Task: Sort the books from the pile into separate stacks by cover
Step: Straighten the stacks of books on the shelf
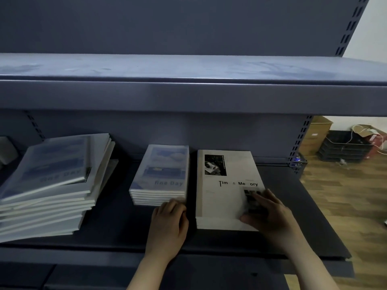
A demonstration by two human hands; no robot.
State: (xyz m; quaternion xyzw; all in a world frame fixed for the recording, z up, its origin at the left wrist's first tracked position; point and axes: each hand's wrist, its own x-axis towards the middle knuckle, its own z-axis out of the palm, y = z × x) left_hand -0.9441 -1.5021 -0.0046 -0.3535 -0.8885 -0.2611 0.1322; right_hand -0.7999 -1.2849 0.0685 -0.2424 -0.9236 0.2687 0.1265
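Note:
On the dark shelf (117, 227) lie three groups of books. At the left is a tall, uneven pile (50, 185) topped by a blue-cover book. In the middle stands a neat stack of blue "fine Day" books (161, 174). To its right is a low stack of white "Time & Memory" books (224, 197). My left hand (169, 225) touches the front right corner of the blue stack, its fingers curled against the edges. My right hand (270, 214) rests flat on the white stack's top cover, with the thumb at its front edge.
An upper shelf (188, 80) overhangs the books. The shelf's right end (326, 227) borders wooden floor. Cardboard boxes (316, 135), black trays (343, 149) and cables sit on the floor at the back right. A grey object (7, 149) is at the far left.

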